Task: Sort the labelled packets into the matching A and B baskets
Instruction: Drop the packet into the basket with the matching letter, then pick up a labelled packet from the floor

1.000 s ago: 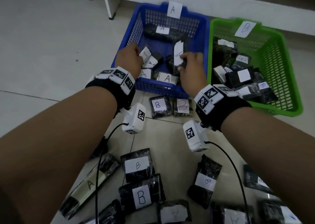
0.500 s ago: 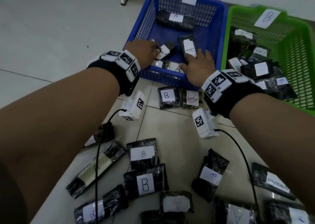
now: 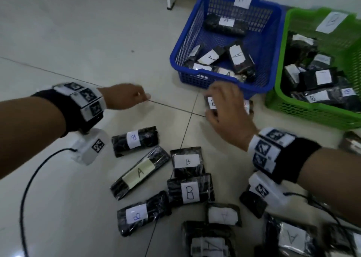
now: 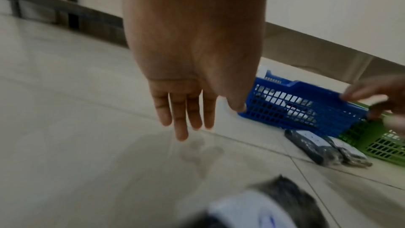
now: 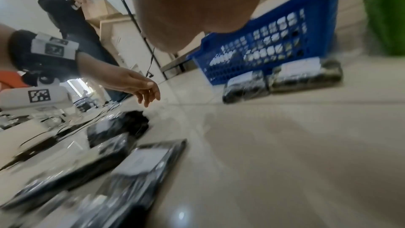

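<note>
Both hands have left the blue A basket (image 3: 273, 65): left hand (image 3: 125, 96) hangs slack over bare tile, right hand (image 3: 228, 108) spread, empty, above two B packets (image 5: 282, 79) at the basket's front edge.

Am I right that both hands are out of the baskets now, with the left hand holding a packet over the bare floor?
Not quite. Both hands are out of the baskets, but the left hand holds nothing: the left wrist view shows its fingers hanging straight and empty over the floor. The right hand hovers over the B packets in front of the blue basket.
</note>
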The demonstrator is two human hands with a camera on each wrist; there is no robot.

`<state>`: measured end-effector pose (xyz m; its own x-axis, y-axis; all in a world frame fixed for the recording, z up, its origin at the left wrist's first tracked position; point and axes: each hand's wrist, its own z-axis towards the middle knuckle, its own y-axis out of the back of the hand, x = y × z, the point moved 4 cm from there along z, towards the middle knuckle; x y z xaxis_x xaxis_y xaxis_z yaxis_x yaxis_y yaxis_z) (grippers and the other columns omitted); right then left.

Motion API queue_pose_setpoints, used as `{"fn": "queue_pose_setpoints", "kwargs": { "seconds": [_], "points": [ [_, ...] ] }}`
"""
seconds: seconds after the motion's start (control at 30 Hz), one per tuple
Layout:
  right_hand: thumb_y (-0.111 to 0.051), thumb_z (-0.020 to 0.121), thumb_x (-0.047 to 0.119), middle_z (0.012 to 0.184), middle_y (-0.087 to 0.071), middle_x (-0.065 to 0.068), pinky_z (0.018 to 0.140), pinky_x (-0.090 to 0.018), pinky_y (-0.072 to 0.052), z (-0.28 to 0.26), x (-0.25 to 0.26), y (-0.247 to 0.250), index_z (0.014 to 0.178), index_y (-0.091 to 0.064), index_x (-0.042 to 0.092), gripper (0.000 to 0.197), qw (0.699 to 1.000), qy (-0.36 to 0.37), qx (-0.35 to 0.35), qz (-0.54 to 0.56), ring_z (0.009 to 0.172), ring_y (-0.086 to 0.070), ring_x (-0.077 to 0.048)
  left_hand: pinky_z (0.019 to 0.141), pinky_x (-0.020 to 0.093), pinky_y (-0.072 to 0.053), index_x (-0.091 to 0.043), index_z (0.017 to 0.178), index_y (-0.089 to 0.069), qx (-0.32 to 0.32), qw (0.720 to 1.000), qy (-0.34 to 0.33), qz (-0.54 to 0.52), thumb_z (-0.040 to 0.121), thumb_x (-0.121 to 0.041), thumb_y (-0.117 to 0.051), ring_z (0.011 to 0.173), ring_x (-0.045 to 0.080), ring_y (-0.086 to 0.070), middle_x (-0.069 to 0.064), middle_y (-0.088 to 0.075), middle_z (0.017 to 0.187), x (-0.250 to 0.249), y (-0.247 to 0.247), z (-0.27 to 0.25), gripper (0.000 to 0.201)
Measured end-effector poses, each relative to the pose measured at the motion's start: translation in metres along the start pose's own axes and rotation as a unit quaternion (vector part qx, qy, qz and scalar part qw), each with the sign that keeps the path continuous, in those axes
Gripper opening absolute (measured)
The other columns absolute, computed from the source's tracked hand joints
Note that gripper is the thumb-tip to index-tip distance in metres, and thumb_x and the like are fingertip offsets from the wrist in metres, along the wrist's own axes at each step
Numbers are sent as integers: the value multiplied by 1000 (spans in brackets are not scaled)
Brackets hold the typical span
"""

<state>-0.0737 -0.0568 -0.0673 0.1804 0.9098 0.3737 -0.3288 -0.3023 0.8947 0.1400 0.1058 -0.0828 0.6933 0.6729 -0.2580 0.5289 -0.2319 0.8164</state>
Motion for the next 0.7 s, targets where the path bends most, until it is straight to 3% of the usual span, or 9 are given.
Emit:
{"fn": "queue_pose_setpoints", "kwargs": {
  "seconds": [0.1,0.2,0.27,0.37,0.53,0.6,0.7],
  "points": [
    [-51,91,34,136,-38,0,109,-33,-24,-37,17,-31,134,-40,19,47,981,-7,189,42,127,-27,-16,82,28,-43,-18,110,-52,155,987,2,37,90,-52,-48,93,16,-56,-2,-60,105,10,-32,-41,39],
    [-50,90,48,141,-32,-2,104,-37,-30,-60,25,-52,142,-29,19,63,948,8,318,-16,127,-28,-21,74,26,-51,-19,109,-45,210,977,-23,-10,76,-46,-73,87,13,-60,-3,-58,100,11,-56,-62,51],
    [-53,88,48,138,-30,-4,100,-39,-33,-69,30,-60,141,-30,17,66,931,9,361,-51,124,-31,-24,68,24,-51,-20,107,-43,187,981,-41,-6,69,-41,-80,82,12,-61,-1,-57,100,13,-63,-66,57],
    [-60,86,41,130,-34,-6,95,-40,-38,-68,36,-65,135,-37,13,61,926,-5,371,-64,118,-37,-25,67,21,-44,-21,111,-43,135,988,-52,58,71,-36,-79,85,14,-56,0,-52,105,14,-65,-65,56],
    [-76,73,34,116,-41,-6,85,-38,-42,-50,37,-63,116,-45,14,56,926,-70,370,-18,106,-43,-25,55,18,-40,-17,108,-39,42,995,-81,30,72,-23,-75,72,10,-52,-2,-52,93,4,-51,-70,51],
    [-75,74,22,112,-43,-7,76,-35,-42,-46,37,-57,110,-43,12,49,932,-93,350,29,99,-49,-26,55,20,-38,-15,102,-39,0,994,-105,29,72,-21,-73,72,14,-50,-1,-51,90,-3,-44,-74,46],
    [-68,80,13,111,-49,-9,76,-34,-41,-40,35,-42,111,-44,11,39,941,-86,322,59,98,-52,-26,57,22,-40,-15,103,-40,-40,990,-135,21,73,-23,-71,72,15,-50,-2,-52,91,-16,-35,-79,44]
  ]
}}
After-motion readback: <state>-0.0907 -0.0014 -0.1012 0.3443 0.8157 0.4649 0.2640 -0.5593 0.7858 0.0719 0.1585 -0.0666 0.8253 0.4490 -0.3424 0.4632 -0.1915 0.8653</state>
